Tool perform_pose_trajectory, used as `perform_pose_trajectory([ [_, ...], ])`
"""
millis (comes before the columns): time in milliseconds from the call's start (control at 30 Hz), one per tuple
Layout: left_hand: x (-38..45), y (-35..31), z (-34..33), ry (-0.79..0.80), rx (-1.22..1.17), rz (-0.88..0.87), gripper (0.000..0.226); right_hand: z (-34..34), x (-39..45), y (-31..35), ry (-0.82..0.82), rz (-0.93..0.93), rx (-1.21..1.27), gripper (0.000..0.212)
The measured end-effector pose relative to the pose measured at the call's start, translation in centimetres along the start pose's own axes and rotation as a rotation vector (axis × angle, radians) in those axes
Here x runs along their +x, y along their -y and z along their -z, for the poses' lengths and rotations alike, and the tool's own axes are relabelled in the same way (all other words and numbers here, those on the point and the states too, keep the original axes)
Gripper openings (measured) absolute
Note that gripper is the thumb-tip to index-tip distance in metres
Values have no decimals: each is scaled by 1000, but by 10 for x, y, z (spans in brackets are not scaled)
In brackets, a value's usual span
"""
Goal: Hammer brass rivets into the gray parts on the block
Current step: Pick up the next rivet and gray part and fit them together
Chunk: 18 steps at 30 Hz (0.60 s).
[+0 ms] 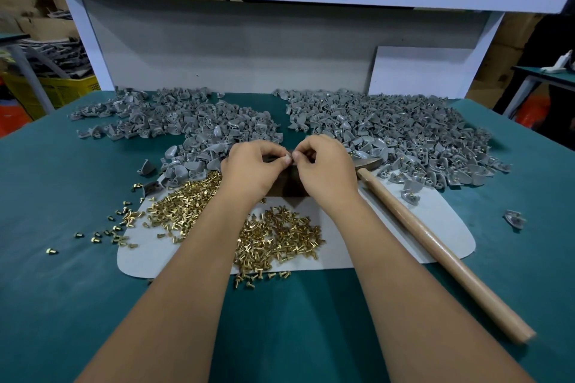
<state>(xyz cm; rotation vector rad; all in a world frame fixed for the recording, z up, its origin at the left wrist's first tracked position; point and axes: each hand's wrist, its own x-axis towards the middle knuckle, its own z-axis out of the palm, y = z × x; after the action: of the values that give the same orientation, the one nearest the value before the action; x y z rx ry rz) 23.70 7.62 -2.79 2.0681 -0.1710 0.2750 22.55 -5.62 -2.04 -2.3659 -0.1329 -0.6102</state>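
Left hand (253,166): fingers curled, pinching a small gray part (288,156) over the block (287,185).
Right hand (325,165): fingertips pinched beside the same part; content too small to tell.
Rivets (277,236): loose on white mat (435,221), near front edge of worktop (46,190).
Hammer (435,246): lying right of block.
Gray heaps (389,127): toward back edge.

Both forearms reach forward, left grip (253,166) and right grip (323,165) meeting fingertip to fingertip, fingers curled.
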Motion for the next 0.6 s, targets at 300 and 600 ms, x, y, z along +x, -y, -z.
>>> perform_pose_trajectory([
  [300,0,-1,-2,-9,-8,7,25,-4,0,9,-60,-16,-98,15],
  [600,-1,-1,-2,-29,-13,29,36,-2,3,13,-44,-29,-162,15],
])
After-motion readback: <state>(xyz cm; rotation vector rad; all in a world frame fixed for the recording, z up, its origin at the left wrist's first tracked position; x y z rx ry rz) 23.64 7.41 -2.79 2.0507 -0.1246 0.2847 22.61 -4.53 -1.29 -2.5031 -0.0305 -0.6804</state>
